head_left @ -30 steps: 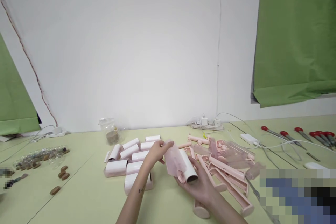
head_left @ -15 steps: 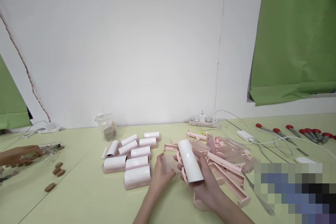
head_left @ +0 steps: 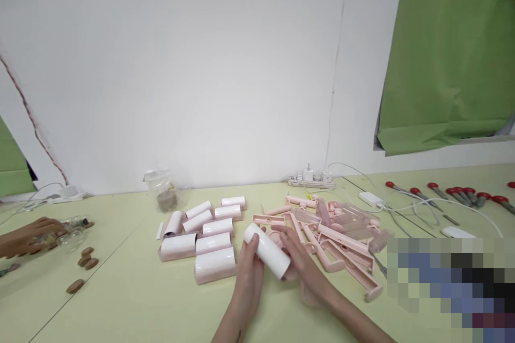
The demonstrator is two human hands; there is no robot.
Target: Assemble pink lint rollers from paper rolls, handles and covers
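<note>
A glossy white lint-roller roll (head_left: 267, 252), with a pink part partly visible under it, is tilted between my hands above the table. My left hand (head_left: 248, 273) is closed on its upper left end, thumb on the white surface. On the other side my right hand (head_left: 302, 262) grips along the lower right end, its underside fingers hidden. Several similar white rolls (head_left: 215, 265) with pinkish undersides lie in rows to the left. Right of my hands is a loose pile of pink plastic handle pieces (head_left: 354, 268) and translucent pinkish pieces.
A clear bag (head_left: 164, 193) stands by the wall, near a power strip (head_left: 311, 181). White cables and an adapter (head_left: 370, 199) lie behind the pile. Red-ended tools (head_left: 458, 195) are at far right. At left another person's hand (head_left: 34, 236) rests near clear items and brown discs (head_left: 75, 285).
The white roll has moved left and tilted flatter. My left hand, open beside it before, now holds its upper end. My right hand has shifted to the lower right end.
</note>
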